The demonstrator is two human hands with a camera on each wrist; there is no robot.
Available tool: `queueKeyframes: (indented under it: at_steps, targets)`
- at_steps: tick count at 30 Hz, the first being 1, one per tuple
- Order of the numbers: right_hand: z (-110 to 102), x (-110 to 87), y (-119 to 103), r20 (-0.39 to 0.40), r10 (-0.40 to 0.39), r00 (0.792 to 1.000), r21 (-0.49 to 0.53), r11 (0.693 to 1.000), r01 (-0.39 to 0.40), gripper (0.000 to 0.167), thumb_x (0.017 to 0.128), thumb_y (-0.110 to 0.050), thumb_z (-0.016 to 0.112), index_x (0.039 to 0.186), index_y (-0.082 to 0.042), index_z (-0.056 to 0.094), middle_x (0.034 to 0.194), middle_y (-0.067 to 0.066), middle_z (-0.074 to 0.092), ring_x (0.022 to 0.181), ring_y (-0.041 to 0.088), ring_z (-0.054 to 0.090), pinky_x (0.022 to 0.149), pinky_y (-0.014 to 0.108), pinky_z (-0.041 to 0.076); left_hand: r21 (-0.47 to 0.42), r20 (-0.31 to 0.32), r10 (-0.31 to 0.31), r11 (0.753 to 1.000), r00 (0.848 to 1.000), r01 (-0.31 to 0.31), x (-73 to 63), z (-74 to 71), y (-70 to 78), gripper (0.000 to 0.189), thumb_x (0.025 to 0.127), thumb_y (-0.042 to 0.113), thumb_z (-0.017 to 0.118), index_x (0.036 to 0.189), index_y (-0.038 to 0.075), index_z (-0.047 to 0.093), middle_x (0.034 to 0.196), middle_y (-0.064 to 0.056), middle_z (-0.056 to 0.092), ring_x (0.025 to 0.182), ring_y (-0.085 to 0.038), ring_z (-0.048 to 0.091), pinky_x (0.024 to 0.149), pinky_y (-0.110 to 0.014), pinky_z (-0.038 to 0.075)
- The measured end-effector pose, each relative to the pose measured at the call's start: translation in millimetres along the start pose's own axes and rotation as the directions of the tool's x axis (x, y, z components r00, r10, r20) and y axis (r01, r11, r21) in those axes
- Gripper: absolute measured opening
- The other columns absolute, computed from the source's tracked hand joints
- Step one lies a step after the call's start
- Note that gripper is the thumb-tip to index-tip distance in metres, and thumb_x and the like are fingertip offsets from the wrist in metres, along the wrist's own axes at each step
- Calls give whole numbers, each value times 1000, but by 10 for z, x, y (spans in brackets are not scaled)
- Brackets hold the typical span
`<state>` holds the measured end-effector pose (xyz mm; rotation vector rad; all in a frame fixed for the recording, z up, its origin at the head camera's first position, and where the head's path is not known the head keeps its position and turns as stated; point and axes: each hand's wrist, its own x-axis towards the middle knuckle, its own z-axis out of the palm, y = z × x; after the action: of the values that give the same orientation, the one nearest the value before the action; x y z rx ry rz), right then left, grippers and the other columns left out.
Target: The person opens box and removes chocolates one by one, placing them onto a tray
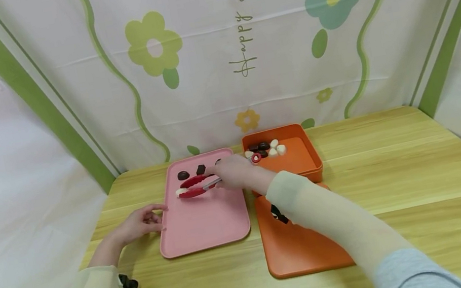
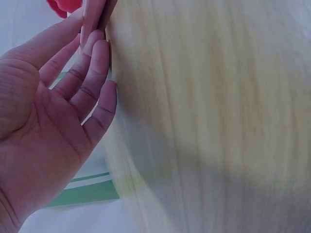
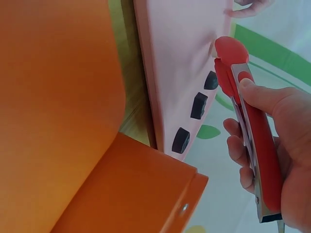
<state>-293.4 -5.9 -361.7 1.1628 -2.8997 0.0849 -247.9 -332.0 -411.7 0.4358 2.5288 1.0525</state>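
Note:
My right hand grips red-and-metal tongs, thumb along one arm and fingers curled round the other. Between their red tips, over the pink tray, is a small white rounded piece, partly hidden by the tips. Dark pieces lie towards the tray's far side: a round one, a blocky one and another half hidden by my hand in the head view. At the tray's left edge, my left hand rests its fingertips against the rim, fingers loosely bent.
Right of the tray stands an orange box with several white pieces and dark pieces at its left side. An orange lid lies in front of it, beneath my right forearm. A printed curtain rises behind the wooden table.

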Motion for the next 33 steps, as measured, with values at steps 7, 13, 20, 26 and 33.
queueKeyframes:
  at_steps: [7,13,20,26,33]
  targets:
    - [35,18,44,15,13,1000,-6,1000,-13,42,90,-32,71,131,-28,62,102,-3,68,88,17,59,70,33,48,-8,3,-1,1000,1000,1,20,10,20,54,87,10,74,133,-4,50,91,-9,63,84,-25,55,71,-29,44]
    - [76,27,76,11,25,1000,-7,1000,-25,45,89,-33,71,133,-28,60,101,-3,67,88,18,59,69,34,48,-6,3,2,1000,1000,-2,33,11,30,53,87,10,73,133,-4,50,92,-9,63,84,-25,55,70,-29,44]
    - [30,-26,93,32,53,998,-1,999,-53,51,91,-37,69,139,-27,55,115,-1,65,100,19,59,78,37,50,-14,8,-4,1000,1000,4,12,23,41,55,88,12,73,134,-4,49,94,-10,63,85,-24,56,70,-30,44]
    - [-138,-169,173,-1,41,999,-5,999,-41,53,93,-40,65,142,-27,51,120,-1,63,95,17,62,75,35,50,-43,14,1,999,1000,0,0,22,26,54,89,12,72,135,-3,49,95,-10,64,85,-24,56,70,-30,44]
    - [-314,-441,282,-74,9,997,22,1000,-7,51,92,-42,65,140,-29,52,113,-6,65,81,13,58,68,30,46,-30,13,19,999,1000,-18,-23,15,19,54,89,11,72,135,-4,49,95,-10,65,84,-23,57,70,-29,45]
